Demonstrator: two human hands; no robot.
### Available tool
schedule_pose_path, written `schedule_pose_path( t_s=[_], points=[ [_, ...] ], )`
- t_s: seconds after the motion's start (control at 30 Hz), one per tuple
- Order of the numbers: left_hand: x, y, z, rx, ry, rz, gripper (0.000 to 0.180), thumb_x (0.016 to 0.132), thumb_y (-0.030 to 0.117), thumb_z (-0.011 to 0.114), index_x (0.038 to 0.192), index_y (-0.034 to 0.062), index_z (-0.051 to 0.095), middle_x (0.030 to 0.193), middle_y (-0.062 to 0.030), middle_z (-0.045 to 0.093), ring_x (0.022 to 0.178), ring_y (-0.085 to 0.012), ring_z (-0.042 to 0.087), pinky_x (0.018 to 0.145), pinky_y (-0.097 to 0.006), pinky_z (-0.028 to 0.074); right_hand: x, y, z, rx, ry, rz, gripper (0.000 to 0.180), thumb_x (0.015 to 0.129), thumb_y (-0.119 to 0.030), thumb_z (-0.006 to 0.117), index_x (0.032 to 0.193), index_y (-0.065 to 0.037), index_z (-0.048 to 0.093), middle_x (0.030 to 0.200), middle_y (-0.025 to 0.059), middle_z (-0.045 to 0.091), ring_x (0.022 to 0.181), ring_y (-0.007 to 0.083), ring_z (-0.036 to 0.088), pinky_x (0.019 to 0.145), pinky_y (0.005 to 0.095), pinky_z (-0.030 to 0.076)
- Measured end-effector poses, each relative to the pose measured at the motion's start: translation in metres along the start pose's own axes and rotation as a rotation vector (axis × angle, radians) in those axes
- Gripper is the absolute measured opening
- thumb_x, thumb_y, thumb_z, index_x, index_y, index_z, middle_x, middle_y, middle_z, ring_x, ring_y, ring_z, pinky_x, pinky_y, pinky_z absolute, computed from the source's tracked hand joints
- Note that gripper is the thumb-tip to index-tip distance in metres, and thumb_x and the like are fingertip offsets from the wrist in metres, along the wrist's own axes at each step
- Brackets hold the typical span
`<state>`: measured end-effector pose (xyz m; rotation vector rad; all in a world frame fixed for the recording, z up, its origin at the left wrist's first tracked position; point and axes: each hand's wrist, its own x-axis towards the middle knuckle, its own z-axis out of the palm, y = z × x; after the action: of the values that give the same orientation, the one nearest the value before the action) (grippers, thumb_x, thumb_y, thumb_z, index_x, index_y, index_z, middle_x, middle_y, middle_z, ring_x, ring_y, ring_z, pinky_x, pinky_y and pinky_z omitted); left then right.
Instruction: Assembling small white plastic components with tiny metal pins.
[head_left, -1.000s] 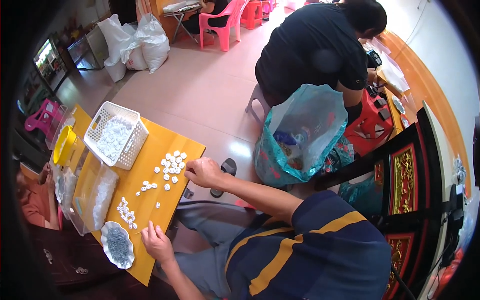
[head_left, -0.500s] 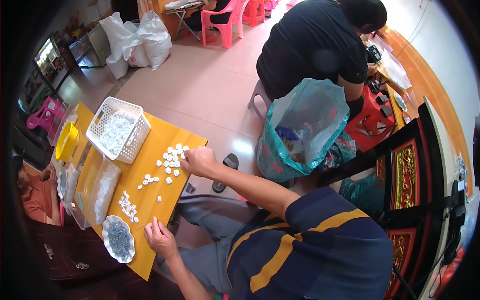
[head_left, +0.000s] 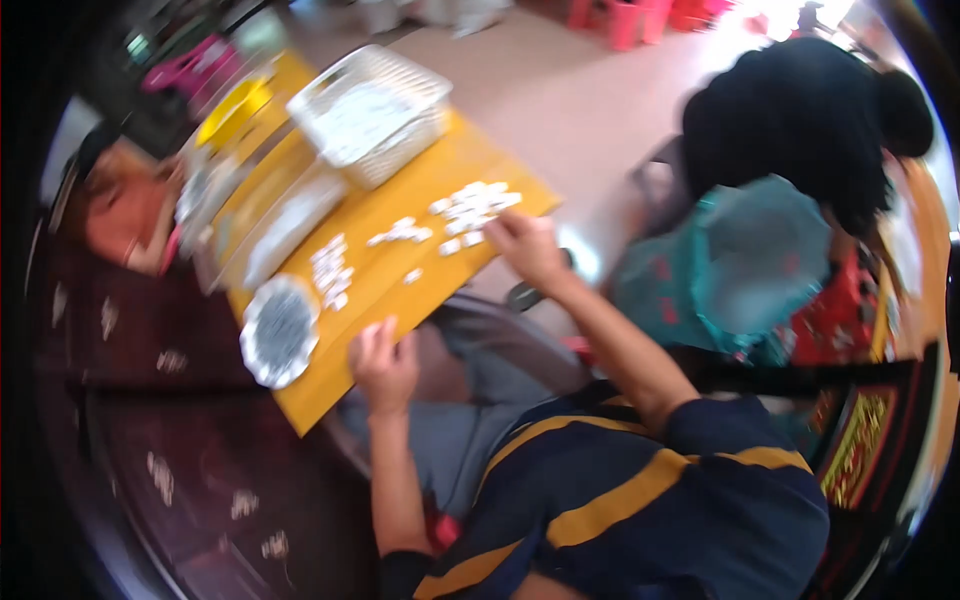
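My right hand is at the table's right end, its bent fingertips against the near side of a loose pile of small white pieces. Its fingers look drawn together; blur hides whether a piece is between them. My left hand is raised at the table's near edge, fingers curled toward the thumb, and anything held there is too smeared to make out. Between the hands lie a lone white piece, a small middle cluster and a left cluster. A scalloped white dish of grey bits stands left of my left hand.
A white perforated basket of white pieces stands at the yellow table's far edge, near a yellow container. Beyond the table's left side sits a person in orange. A teal bag and a person in black are at right.
The whole view has swung and blurred, so the table sits higher and farther right in it. My right hand has drawn slightly back from the pile's right end; my left fingers now point upward.
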<state>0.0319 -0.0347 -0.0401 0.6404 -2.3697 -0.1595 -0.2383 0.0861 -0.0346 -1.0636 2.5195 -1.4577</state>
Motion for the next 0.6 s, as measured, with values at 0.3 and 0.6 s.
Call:
schedule_pose_path(
  t_s=[0.3,0.6],
  points=[
    [-0.015,-0.002,-0.014,-0.039,0.079,-0.025,0.024,0.076,0.006,0.079,0.099,0.0107,0.073,0.091,-0.0038,0.063,0.085,-0.0266,0.062,0.075,-0.04,0.05,-0.001,-0.069,0.026,0.011,-0.275,-0.327,0.013,0.088,-0.018,0.071,0.086,-0.006,0.069,0.081,0.0121,0.069,0.074,0.0293,0.068,0.068,0.0405,0.054],
    [-0.014,-0.001,-0.015,-0.026,0.085,-0.013,0.012,0.08,0.004,0.075,0.089,0.0083,0.07,0.087,-0.0061,0.063,0.081,-0.0276,0.063,0.072,-0.041,0.051,-0.001,-0.076,0.062,-0.127,-0.432,-0.426,0.017,0.087,-0.021,0.071,0.1,-0.01,0.074,0.097,0.0144,0.069,0.087,0.0349,0.07,0.075,0.0444,0.057]
  ],
)
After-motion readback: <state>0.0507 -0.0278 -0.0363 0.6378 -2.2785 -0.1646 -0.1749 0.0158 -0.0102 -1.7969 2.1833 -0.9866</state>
